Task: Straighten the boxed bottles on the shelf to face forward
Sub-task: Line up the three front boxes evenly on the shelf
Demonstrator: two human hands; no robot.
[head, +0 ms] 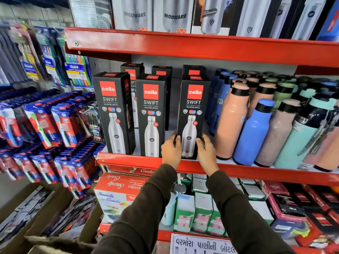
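Three black Cello Swift bottle boxes stand in a front row on the red shelf [128,160]. The left box [112,110] is turned slightly, showing its right side. The middle box [151,114] faces forward. The right box [193,110] faces forward and leans a little. My left hand [171,150] grips its lower left edge and my right hand [206,153] grips its lower right edge. More of the same boxes [193,70] stand behind the front row, mostly hidden.
Loose coloured bottles [253,131] crowd the shelf right of the boxes, the nearest peach one close to my right hand. Boxed steel bottles [172,15] fill the shelf above. Toothbrush packs [60,123] hang at left. Boxes [117,195] sit below.
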